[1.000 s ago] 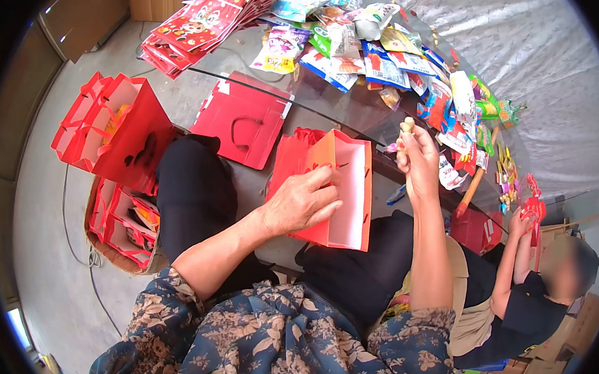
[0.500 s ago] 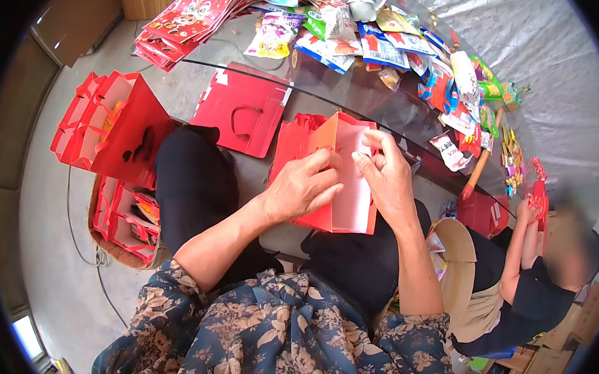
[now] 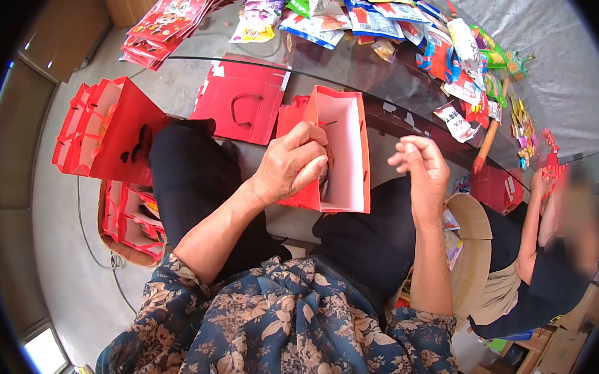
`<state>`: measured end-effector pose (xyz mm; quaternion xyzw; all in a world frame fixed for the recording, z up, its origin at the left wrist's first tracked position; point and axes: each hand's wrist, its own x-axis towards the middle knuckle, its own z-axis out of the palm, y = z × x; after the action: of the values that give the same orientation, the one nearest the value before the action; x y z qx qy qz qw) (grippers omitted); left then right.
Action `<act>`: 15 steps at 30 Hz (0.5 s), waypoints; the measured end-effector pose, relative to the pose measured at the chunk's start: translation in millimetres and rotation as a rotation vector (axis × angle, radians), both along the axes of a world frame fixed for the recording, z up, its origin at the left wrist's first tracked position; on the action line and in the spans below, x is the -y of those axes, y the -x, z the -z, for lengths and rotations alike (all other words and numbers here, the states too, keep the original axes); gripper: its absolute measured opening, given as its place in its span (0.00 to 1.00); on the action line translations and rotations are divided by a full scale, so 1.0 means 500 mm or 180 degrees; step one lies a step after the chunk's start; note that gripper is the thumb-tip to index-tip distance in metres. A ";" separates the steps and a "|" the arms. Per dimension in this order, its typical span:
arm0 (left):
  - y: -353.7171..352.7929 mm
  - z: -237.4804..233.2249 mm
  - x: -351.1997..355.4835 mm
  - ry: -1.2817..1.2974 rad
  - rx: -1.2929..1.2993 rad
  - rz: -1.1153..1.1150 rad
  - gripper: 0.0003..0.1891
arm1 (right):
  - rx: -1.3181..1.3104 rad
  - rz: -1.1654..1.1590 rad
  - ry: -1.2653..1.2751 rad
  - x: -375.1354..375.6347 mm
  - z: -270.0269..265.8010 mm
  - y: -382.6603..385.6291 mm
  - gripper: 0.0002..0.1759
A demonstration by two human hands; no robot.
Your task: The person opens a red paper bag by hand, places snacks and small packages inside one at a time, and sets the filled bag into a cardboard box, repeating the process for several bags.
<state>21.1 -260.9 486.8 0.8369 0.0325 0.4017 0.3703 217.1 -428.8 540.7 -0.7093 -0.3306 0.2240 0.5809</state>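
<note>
A red paper gift bag [image 3: 342, 153] stands over my lap with its mouth spread, showing the white inside. My left hand [image 3: 290, 161] is closed on the bag's near-left edge, fingers curled over the rim. What lies at the bottom of the bag is mostly hidden by that hand. Off to the bag's right, my right hand [image 3: 422, 169] is raised and apart from it, fingers loosely bent and holding nothing.
Snack packets [image 3: 371, 18] are heaped on a glass table, beside stacked flat red bags [image 3: 173, 20]. A flat red bag [image 3: 242, 98] lies below its edge. Filled red bags [image 3: 107, 130] stand at left, others in a carton [image 3: 133, 221]. Another person [image 3: 550, 254] sits at right.
My right hand has let go of the bag and moved right. The bag's mouth is wider and turned more toward me. My left hand stays on its edge.
</note>
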 end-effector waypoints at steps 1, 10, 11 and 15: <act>-0.003 -0.002 -0.003 -0.0049 -0.0008 -0.0002 0.05 | -0.0224 0.0108 -0.0043 0.017 0.018 -0.023 0.10; -0.027 -0.056 -0.032 -0.0859 -0.0629 0.0501 0.08 | -0.1159 0.1004 -0.0099 0.121 0.081 -0.179 0.16; -0.030 -0.058 -0.041 -0.1022 -0.0646 0.0556 0.08 | -0.1143 0.1056 -0.0040 0.125 0.084 -0.188 0.17; -0.033 -0.038 -0.070 -0.0897 -0.0606 0.0361 0.06 | -0.0811 0.1391 0.0309 0.115 0.066 -0.212 0.25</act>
<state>37.5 -225.8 506.0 0.9152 -0.0365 0.2998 0.2667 322.9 -486.1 507.7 -0.7570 -0.0823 0.1963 0.6177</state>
